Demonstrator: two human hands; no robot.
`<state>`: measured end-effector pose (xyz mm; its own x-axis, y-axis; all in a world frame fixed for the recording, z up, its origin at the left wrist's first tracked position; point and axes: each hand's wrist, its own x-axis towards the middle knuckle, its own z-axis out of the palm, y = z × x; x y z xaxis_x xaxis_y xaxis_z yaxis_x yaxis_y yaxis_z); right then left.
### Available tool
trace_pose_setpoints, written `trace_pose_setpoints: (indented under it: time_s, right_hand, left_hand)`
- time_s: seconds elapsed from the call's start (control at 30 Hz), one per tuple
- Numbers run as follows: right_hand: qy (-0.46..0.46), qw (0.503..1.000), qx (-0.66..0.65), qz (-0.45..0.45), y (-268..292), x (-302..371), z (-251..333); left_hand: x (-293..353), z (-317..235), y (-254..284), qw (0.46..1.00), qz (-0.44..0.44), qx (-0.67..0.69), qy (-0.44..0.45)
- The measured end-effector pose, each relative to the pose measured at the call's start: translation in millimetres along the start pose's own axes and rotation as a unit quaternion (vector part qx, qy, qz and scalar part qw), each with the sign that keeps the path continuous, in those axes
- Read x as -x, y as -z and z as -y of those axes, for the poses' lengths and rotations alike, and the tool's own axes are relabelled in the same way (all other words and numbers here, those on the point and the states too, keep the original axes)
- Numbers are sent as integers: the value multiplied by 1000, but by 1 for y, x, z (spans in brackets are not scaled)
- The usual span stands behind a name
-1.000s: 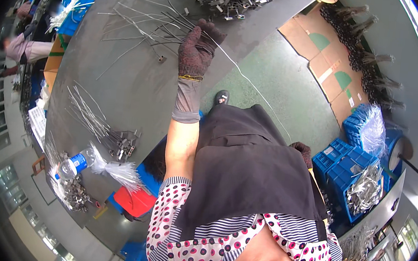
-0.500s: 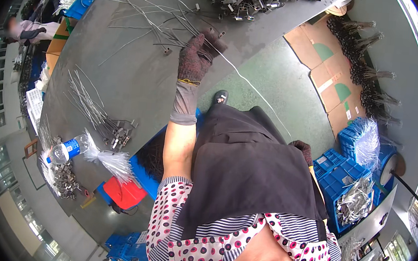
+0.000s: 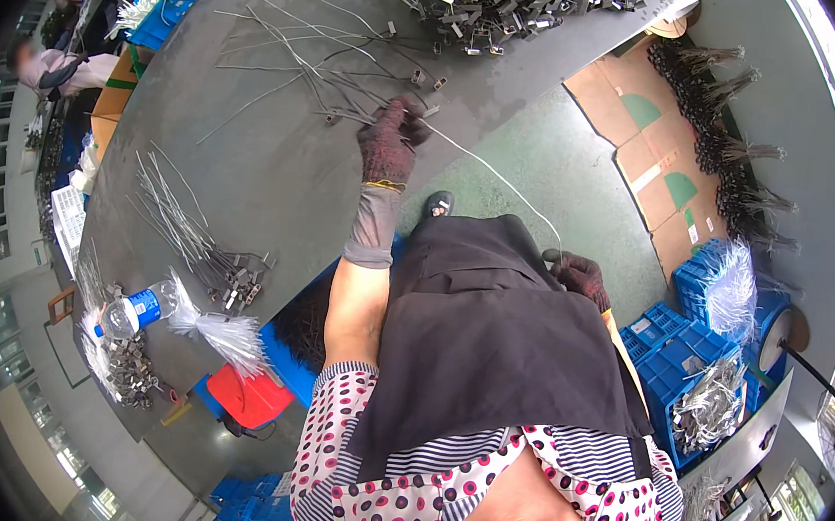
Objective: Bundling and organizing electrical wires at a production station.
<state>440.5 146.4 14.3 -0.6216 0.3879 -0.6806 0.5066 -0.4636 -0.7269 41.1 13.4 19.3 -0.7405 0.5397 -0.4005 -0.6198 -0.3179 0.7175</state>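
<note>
In its dark maroon glove, my left hand (image 3: 386,147) is closed around a thin light-grey cable (image 3: 492,165) over the table's edge. A small metal-tipped connector (image 3: 431,112) shows beside its fingers. The cable curves down to the right, where my gloved right hand (image 3: 582,278) pinches its other part in front of the dark apron. Loose grey cables (image 3: 302,54) fan out on the table beyond my left hand, with small dark connectors (image 3: 418,78) at some ends. Whether the left hand grips any of these too is hidden.
A large heap of dark connectors (image 3: 492,7) covers the far table end. On the left lie a cable bundle (image 3: 176,212), a water bottle (image 3: 136,310) and white ties (image 3: 215,326). Blue crates (image 3: 665,350) stand at right; a red stool (image 3: 248,397) is at lower left.
My right hand has come up and left with the cable, from beside the apron to in front of it. My left hand has shifted slightly down, away from the connectors.
</note>
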Motion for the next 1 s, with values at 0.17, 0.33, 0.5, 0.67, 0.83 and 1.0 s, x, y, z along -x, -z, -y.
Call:
trace_pose_setpoints:
  time_s: [0.17,0.33,0.5,0.67,0.83,1.0]
  right_hand:
    - [115,984,85,102,-35,27,55]
    - [81,961,252,83,-38,3,38]
    - [66,941,319,96,-36,-45,13]
    - [95,938,328,54,-93,-69,42]
    - [319,873,367,35,-118,-100,76]
    - [213,905,358,86,-114,-101,96]
  left_hand:
    - [-11,-26,0,980,-156,-48,-110]
    - [-25,-34,21,993,-103,-20,-48]
    - [-16,-15,4,998,-40,-54,11]
    - [6,8,-5,994,5,-106,14]
    - [26,12,-24,991,-12,-123,45]
    - [-27,-18,19,996,-81,38,-14]
